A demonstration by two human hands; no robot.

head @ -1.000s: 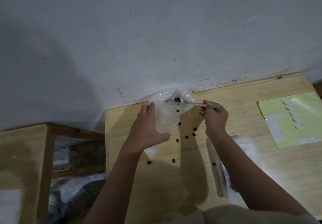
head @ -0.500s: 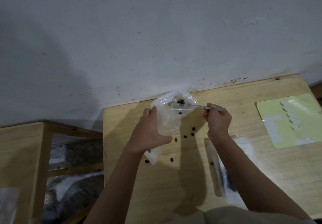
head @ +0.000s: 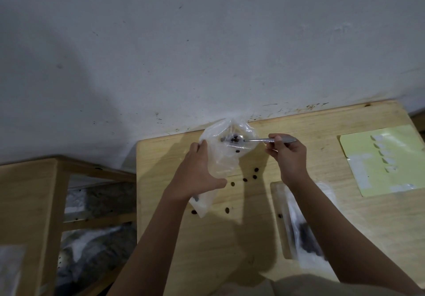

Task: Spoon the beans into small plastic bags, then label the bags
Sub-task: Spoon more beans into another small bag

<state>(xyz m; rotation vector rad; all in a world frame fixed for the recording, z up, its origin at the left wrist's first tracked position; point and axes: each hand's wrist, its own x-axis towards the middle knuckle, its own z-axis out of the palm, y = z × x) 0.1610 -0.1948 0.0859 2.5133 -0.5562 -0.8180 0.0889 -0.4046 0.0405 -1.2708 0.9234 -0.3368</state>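
My left hand (head: 195,176) grips a clear bag (head: 220,155) upright above the table (head: 322,120). My right hand (head: 288,155) pinches a spoon (head: 257,139), its bowl of beans (head: 234,138) inside the bag's mouth. Loose beans lie between my hands.

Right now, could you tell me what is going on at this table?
A person is spooning beans into a small clear plastic bag. The left hand grips the bag and holds it up off the wooden table, while the right hand pinches the handle of a metal spoon whose bowl, loaded with beans, sits at the bag's mouth. Several loose beans lie scattered on the table. A yellow-green label sheet lies to the right, untouched.
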